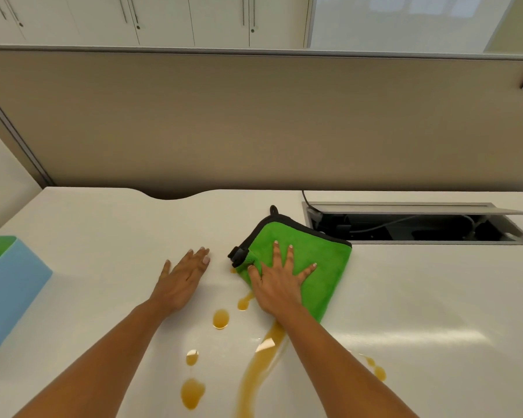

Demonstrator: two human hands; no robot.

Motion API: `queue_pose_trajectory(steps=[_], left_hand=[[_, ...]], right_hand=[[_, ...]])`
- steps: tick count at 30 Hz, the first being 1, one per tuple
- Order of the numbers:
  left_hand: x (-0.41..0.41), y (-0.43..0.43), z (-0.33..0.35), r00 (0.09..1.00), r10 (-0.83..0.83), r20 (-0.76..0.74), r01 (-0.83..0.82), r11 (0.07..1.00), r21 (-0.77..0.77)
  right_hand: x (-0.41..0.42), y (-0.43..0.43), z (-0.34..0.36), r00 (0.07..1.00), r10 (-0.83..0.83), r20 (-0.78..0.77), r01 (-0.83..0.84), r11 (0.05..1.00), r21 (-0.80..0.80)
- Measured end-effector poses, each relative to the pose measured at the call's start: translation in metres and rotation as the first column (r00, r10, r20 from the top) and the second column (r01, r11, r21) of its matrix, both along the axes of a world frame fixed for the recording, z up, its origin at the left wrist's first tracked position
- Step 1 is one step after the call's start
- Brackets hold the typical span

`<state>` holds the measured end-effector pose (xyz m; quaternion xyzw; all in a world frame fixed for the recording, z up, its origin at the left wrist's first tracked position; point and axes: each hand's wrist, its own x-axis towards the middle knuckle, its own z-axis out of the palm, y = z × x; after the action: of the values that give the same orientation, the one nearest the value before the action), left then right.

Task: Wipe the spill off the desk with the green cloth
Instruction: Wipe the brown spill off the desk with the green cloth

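Both hands lie flat on the desk (420, 297), palms down. The right hand (280, 285) is spread wide on top of the green cloth (320, 267), fingers fanned and pressing it to the surface without gripping it. The left hand (183, 282) rests just to the left of the cloth, fingers straight and close together, holding nothing, on bare desk.

The desk is a glossy off-white top with a curved notch in its far edge, beyond the left hand. Beyond and to the right of the right hand an open cable hatch (417, 227) is sunk into the top, its grey lid tilted up, dark cables inside, and one black cable running out over its left corner. A tan partition panel (254, 122) stands behind the desk, with pale cabinets (133, 19) above it. Far to the left of the left hand sits a light blue organiser (12, 285).

The spill (260, 366) is an amber liquid — a long streak running from under the right wrist towards the near edge, several separate drops between the two forearms, and a few small drops to the right of the right forearm. One drop touches the cloth's near-left edge by the thumb.

The cloth is folded, bright green and plush, with black trim along its far edges and a small black loop at its far corner. Its far-right edge lies just beside the hatch.
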<state>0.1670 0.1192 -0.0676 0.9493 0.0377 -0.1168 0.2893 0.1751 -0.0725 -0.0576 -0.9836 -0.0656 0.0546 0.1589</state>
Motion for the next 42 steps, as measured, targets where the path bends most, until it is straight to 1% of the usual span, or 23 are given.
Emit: queue_pose_trajectory(steps=[3,5,7,12,14,17,19,22,27,31,33,37,42], left_hand=[[-0.001,0.000,0.001,1.000,-0.010,0.024,0.010,1.000,-0.018],[-0.003,0.003,0.001,0.998,0.005,0.069,-0.001,0.998,-0.061],[-0.008,0.008,0.001,0.992,0.027,0.125,-0.019,0.998,-0.066],[-0.038,0.032,-0.003,0.979,0.059,0.193,-0.060,0.998,-0.001],[-0.054,0.043,-0.005,0.967,0.111,0.229,-0.126,0.991,0.050],[-0.076,0.054,-0.007,0.933,0.211,0.293,-0.265,0.951,0.159],[-0.092,0.061,-0.009,0.919,0.259,0.299,-0.324,0.926,0.194],[-0.113,0.068,-0.014,0.911,0.295,0.287,-0.365,0.901,0.233],[-0.141,0.076,-0.017,0.891,0.353,0.285,-0.426,0.867,0.259],[-0.164,0.069,-0.015,0.884,0.374,0.279,-0.443,0.861,0.249],[-0.172,0.062,-0.014,0.881,0.388,0.271,-0.450,0.864,0.226],[-0.188,0.047,-0.016,0.876,0.402,0.267,-0.463,0.857,0.228],[-0.203,0.039,-0.022,0.878,0.381,0.289,-0.453,0.857,0.247]], right_hand=[[0.005,0.012,0.002,1.000,0.027,-0.003,-0.027,1.000,0.006],[0.006,0.020,0.003,0.999,0.046,-0.010,-0.046,0.999,0.012],[0.007,0.027,0.005,0.998,0.066,-0.018,-0.065,0.998,0.020],[0.005,0.047,0.006,0.987,0.155,-0.046,-0.155,0.988,0.016],[0.000,0.058,0.004,0.974,0.217,-0.057,-0.217,0.976,0.009],[-0.012,0.076,0.002,0.946,0.318,-0.067,-0.319,0.948,-0.002],[-0.024,0.088,0.003,0.922,0.379,-0.074,-0.380,0.925,-0.002],[-0.044,0.103,0.001,0.887,0.455,-0.081,-0.458,0.889,-0.020],[-0.072,0.118,-0.008,0.816,0.576,-0.039,-0.577,0.810,-0.109],[-0.087,0.113,-0.011,0.760,0.650,-0.015,-0.644,0.750,-0.149],[-0.089,0.105,-0.010,0.752,0.659,-0.014,-0.652,0.739,-0.169],[-0.091,0.088,-0.007,0.745,0.666,-0.035,-0.661,0.731,-0.168],[-0.084,0.060,-0.002,0.775,0.628,-0.065,-0.629,0.760,-0.161]])
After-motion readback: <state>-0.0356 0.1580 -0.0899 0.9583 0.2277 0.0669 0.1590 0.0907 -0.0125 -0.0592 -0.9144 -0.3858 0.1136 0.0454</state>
